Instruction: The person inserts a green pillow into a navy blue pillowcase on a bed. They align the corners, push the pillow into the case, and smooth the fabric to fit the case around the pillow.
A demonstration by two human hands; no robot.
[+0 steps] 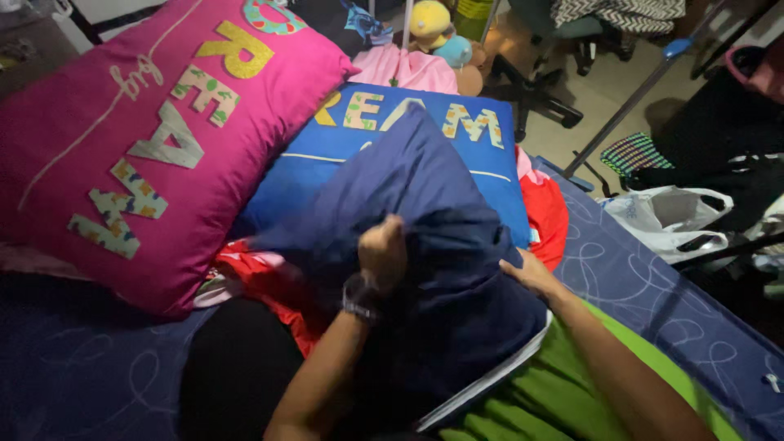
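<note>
A dark navy pillow [408, 188] in a pillowcase stands tilted on the bed in front of me. My left hand [382, 249], with a watch on the wrist, is clenched on a fold of the navy fabric near the pillow's middle. My right hand [527, 273] presses against the lower right side of the same navy pillow, its fingers partly buried in the cloth. Beneath the pillow's lower end lies a green pillow [563, 384] with a white edge.
A large magenta pillow [147, 139] with letters leans at the left, a blue lettered pillow [482, 155] behind. Red cloth [547, 216] lies between them. The bed has a navy patterned sheet [653, 302]. Plush toys [441, 33], a plastic bag [670, 216] and chair legs stand beyond.
</note>
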